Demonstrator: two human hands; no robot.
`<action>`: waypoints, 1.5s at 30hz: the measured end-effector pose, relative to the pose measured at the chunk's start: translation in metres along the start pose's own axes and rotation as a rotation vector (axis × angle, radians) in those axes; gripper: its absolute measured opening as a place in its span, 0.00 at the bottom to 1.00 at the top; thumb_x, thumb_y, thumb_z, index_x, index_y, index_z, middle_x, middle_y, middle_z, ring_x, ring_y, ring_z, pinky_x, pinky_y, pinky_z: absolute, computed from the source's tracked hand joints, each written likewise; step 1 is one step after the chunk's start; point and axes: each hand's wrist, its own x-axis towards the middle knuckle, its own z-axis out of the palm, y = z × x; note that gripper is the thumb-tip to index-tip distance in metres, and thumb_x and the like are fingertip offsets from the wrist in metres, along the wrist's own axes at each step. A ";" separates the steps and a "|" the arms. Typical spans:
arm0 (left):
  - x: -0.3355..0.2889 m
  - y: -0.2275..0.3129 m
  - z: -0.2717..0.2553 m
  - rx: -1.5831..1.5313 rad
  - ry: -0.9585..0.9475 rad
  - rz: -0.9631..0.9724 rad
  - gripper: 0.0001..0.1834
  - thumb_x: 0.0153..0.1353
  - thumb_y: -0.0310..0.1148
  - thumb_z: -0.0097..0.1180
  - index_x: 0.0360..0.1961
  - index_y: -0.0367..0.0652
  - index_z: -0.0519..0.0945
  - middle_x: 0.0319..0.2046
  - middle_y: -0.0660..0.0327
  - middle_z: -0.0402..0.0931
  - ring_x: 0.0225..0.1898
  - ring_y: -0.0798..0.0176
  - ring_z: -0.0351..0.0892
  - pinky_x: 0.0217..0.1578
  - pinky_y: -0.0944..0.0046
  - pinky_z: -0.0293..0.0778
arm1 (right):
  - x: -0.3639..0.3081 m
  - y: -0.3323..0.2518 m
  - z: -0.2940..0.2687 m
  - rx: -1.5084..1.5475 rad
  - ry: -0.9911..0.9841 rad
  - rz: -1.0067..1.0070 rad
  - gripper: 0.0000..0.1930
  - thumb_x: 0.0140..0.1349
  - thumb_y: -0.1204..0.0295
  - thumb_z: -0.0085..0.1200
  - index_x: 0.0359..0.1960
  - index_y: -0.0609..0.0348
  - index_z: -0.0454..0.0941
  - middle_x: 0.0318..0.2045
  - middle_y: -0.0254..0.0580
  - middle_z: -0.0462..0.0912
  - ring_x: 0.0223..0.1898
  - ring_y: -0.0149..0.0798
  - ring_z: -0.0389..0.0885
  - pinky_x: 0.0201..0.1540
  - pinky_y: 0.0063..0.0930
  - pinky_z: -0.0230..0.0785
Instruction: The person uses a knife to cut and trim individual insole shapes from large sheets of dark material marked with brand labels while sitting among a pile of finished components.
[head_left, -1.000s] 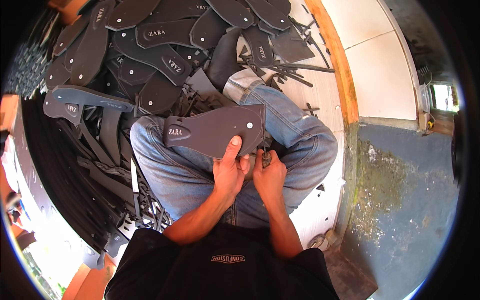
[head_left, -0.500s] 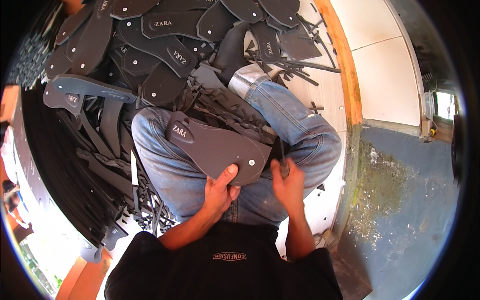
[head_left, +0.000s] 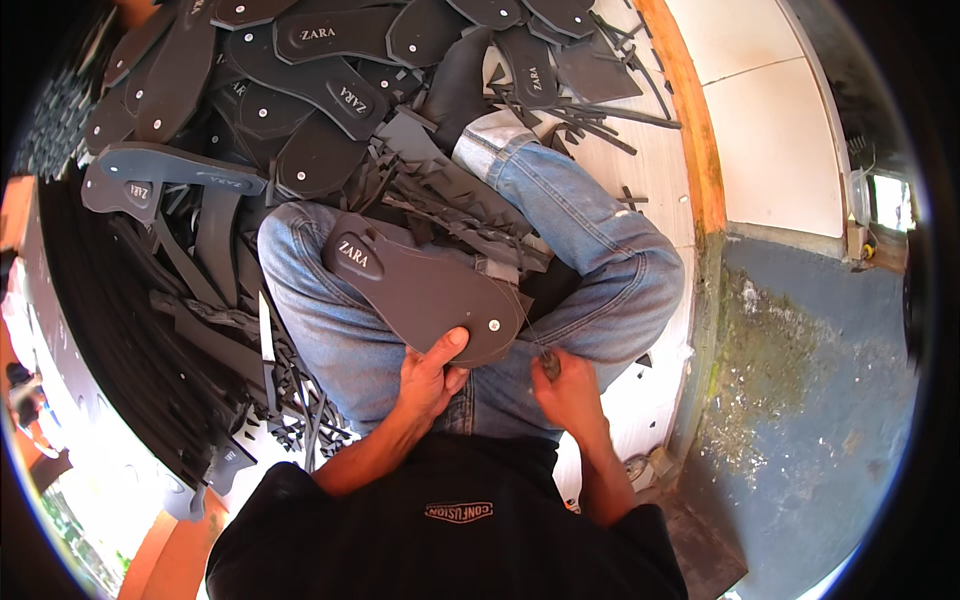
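A dark grey sandal sole (head_left: 425, 290) with pale lettering at its heel lies tilted over my lap. My left hand (head_left: 432, 372) grips its near edge, thumb on top beside a small round white mark. My right hand (head_left: 570, 395) is closed round the brownish handle of a thin-bladed knife (head_left: 549, 363). The narrow blade points up and left to the sole's right edge; whether it touches is hard to tell. Thin strips of dark trim show along that edge, near a small grey piece (head_left: 497, 270).
Many dark soles (head_left: 345, 100) are heaped ahead and to the left. Dark offcuts (head_left: 455, 225) lie between my jeans-clad legs (head_left: 600, 230). A stack of dark sheets (head_left: 110, 330) stands at left, with a white blade-like strip (head_left: 267, 325) near it. An orange-brown floor edge (head_left: 690, 130) runs along the right.
My right hand and the knife have moved down and slightly left along the sole's edge. The sole and my left hand have shifted slightly left; the trim along the edge shows more.
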 end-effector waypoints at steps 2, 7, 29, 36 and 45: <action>-0.001 -0.002 -0.002 0.005 0.027 -0.005 0.11 0.58 0.36 0.57 0.35 0.41 0.73 0.19 0.62 0.72 0.09 0.75 0.59 0.08 0.76 0.53 | 0.023 -0.016 -0.003 0.021 0.036 -0.078 0.11 0.52 0.70 0.53 0.22 0.67 0.72 0.19 0.60 0.74 0.27 0.63 0.74 0.29 0.48 0.65; -0.007 -0.002 -0.001 0.028 0.063 -0.008 0.11 0.56 0.35 0.58 0.35 0.41 0.74 0.19 0.62 0.72 0.08 0.75 0.58 0.08 0.75 0.52 | 0.059 -0.034 -0.002 0.108 -0.064 -0.182 0.12 0.49 0.70 0.55 0.27 0.70 0.74 0.23 0.61 0.76 0.30 0.60 0.76 0.33 0.41 0.67; -0.006 0.280 -0.066 0.882 0.750 1.179 0.14 0.59 0.33 0.56 0.42 0.33 0.78 0.31 0.56 0.79 0.33 0.67 0.78 0.38 0.68 0.74 | 0.058 0.004 0.013 0.460 0.139 0.041 0.15 0.56 0.70 0.56 0.18 0.66 0.67 0.12 0.39 0.64 0.17 0.30 0.60 0.22 0.31 0.56; -0.272 0.316 -0.273 1.346 1.776 0.966 0.19 0.64 0.37 0.48 0.50 0.34 0.74 0.43 0.47 0.77 0.48 0.54 0.74 0.49 0.59 0.69 | 0.065 -0.004 0.013 0.407 0.118 -0.071 0.15 0.55 0.70 0.56 0.19 0.66 0.66 0.11 0.42 0.64 0.15 0.34 0.59 0.21 0.34 0.57; -0.369 0.269 -0.455 1.405 1.700 0.182 0.44 0.60 0.64 0.38 0.58 0.29 0.65 0.53 0.36 0.67 0.58 0.41 0.64 0.58 0.53 0.58 | 0.066 -0.019 0.013 0.279 0.091 -0.098 0.17 0.55 0.65 0.56 0.22 0.68 0.69 0.17 0.57 0.73 0.22 0.61 0.73 0.27 0.43 0.63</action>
